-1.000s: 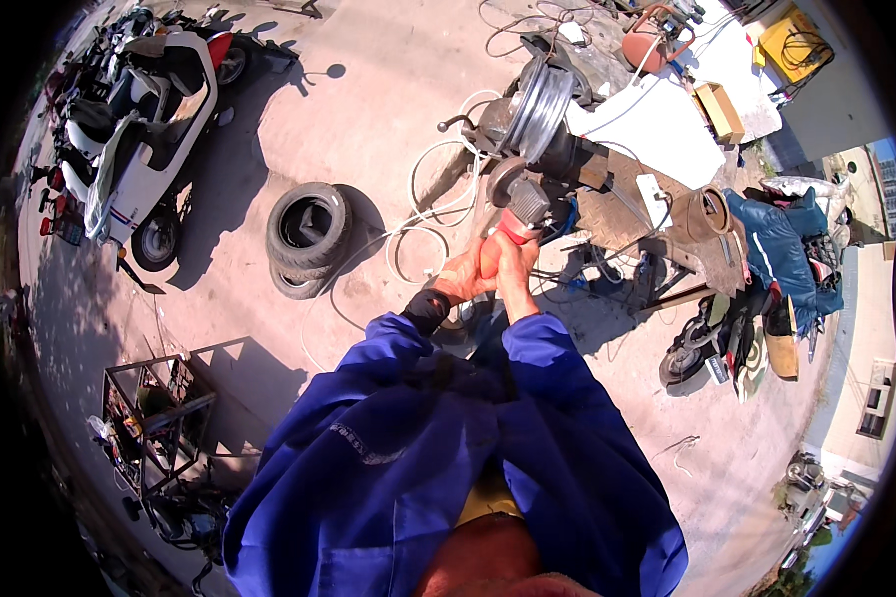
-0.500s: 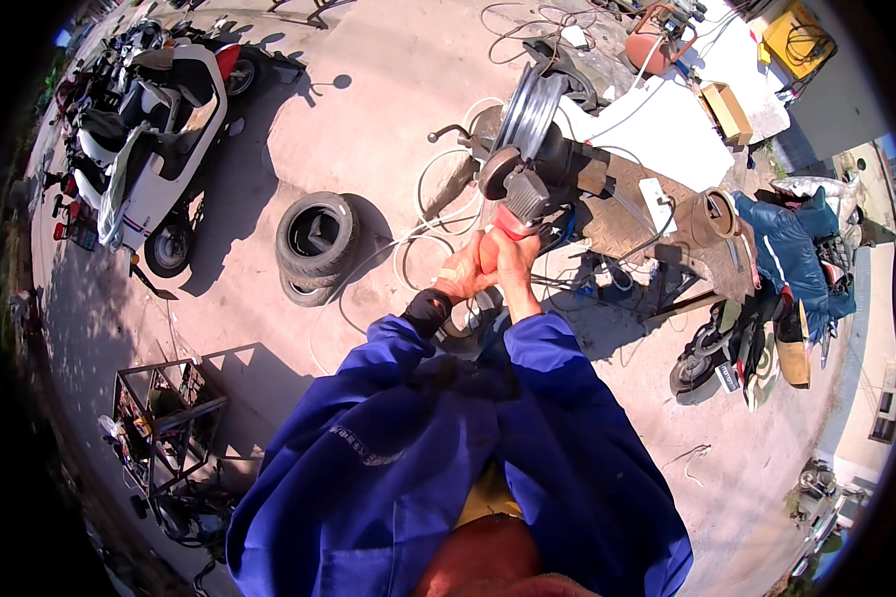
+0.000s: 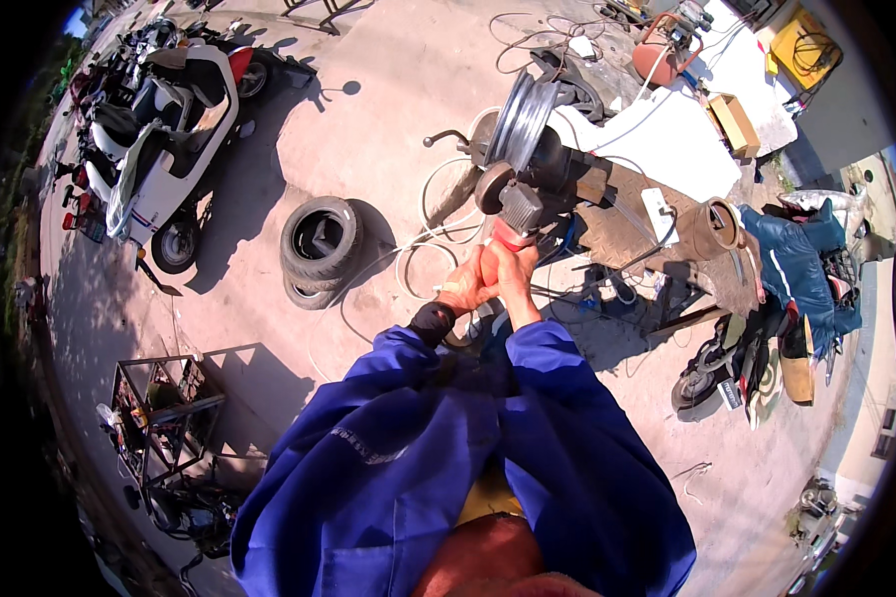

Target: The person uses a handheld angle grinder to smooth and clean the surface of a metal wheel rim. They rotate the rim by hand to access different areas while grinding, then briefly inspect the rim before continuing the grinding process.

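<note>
The power tool [image 3: 518, 207] is before the wheel rim [image 3: 520, 124]; two stacked tyres [image 3: 319, 273] lie left of these, a scooter [image 3: 173, 186] farther left.

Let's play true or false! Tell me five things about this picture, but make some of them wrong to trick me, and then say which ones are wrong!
1. The left hand and the right hand both hold the red and grey power tool. True.
2. The two tyres stand far apart. False: the upper tyre lies on the lower tyre.
3. The sleeves are yellow. False: they are blue.
4. A silvery metal rim is just beyond the power tool. True.
5. The white scooter is right of the tyres. False: it is left of them.
</note>
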Demonstrator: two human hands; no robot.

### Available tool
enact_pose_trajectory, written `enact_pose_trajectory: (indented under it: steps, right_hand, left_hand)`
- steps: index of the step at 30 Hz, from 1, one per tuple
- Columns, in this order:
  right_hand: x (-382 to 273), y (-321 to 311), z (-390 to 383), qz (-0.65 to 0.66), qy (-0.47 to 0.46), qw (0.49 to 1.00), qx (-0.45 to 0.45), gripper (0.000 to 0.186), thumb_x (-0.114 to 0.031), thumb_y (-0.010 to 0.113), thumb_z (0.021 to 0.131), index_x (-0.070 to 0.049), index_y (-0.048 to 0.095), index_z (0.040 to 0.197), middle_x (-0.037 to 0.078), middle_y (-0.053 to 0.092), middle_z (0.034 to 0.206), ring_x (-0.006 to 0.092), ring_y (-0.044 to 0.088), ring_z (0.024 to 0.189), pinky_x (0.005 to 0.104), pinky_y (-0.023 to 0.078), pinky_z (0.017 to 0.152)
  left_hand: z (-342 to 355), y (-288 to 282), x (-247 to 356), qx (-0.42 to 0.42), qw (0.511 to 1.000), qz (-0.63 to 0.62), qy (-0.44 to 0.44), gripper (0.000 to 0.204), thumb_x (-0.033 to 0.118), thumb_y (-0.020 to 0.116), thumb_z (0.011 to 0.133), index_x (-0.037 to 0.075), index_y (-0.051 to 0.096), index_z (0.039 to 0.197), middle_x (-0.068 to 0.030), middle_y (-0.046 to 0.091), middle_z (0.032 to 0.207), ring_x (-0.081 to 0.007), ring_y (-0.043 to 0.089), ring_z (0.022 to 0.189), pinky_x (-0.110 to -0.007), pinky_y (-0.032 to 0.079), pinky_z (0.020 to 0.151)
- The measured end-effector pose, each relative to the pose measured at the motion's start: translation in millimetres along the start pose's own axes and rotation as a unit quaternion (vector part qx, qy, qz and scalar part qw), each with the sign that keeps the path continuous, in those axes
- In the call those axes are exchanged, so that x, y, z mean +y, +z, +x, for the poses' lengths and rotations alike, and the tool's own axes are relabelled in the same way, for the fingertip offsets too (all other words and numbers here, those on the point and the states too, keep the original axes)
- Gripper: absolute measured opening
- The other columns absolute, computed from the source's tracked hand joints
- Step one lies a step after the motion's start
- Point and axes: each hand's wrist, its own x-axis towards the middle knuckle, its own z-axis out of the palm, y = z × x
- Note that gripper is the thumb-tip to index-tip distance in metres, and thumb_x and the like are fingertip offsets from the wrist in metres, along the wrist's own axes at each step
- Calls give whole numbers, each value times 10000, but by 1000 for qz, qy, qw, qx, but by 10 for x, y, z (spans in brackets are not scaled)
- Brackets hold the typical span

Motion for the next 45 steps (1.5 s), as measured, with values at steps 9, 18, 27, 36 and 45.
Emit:
enact_pose_trajectory:
  steps: [9, 18, 27, 36, 45]
  right_hand:
    - [-347, -5, 146, 27, -39, 998, -46, 406, -156, 834, 771, -16, 674, 1117, 47, 689, 1019, 182, 660, 875, 370, 544, 834]
    - [-138, -76, 155, 31, 12, 995, -96, 422, -167, 843, 755, -7, 682, 1111, 73, 695, 1035, 205, 664, 908, 390, 553, 848]
    - [-569, 53, 130, 51, -13, 990, -129, 367, -155, 821, 780, 2, 695, 1086, 59, 703, 1034, 185, 659, 921, 361, 530, 871]
    - [-876, 114, 256, 76, 17, 987, -141, 402, -101, 792, 799, 30, 698, 1166, 70, 714, 1067, 187, 667, 946, 343, 536, 883]
    - [-1108, 152, 348, 81, 35, 988, -129, 402, -85, 800, 780, 20, 698, 1154, 67, 725, 1027, 179, 682, 917, 334, 549, 846]
  left_hand:
    - [150, -44, 257, 34, 998, 50, -18, 913, 634, 815, 815, 42, 400, 1372, -307, 703, 1090, -510, 684, 1034, -540, 548, 839]
    - [-35, 73, 253, 57, 995, 67, -39, 885, 593, 808, 836, 58, 396, 1408, -312, 694, 1146, -517, 682, 1045, -557, 551, 844]
    - [-19, -37, 483, 95, 990, 91, -48, 994, 612, 806, 833, 37, 343, 1499, -312, 684, 1192, -505, 685, 1060, -541, 550, 869]
    - [107, -200, 818, 83, 990, 82, -76, 1006, 619, 825, 820, 12, 359, 1473, -317, 684, 1181, -500, 674, 1098, -532, 545, 897]
    - [209, -332, 1069, 71, 991, 93, -58, 938, 613, 814, 833, 5, 373, 1396, -332, 685, 1151, -513, 679, 1070, -536, 552, 881]
